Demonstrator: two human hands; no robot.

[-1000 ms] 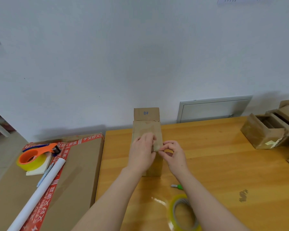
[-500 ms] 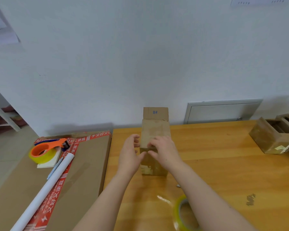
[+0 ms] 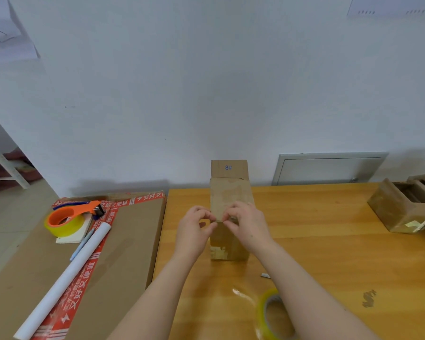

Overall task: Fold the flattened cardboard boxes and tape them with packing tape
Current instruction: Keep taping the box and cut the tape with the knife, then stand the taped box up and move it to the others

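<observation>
Centrally, each grip is closed in a pinch on the near top edge of the cardboard box (image 3: 228,200), where the left hand (image 3: 194,231) and right hand (image 3: 249,227) meet fingertip to fingertip. The box stands upright on the wooden surface (image 3: 329,253), its far flap raised. Advice: smooth outward from the middle, keeping the flaps flush. The wrists sit low and the forearms converge; a tape roll (image 3: 262,315) lies beside the right forearm.

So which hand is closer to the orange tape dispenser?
Left. The left hand pinches the box on its side facing the dispenser; the right hand is further right.
</observation>
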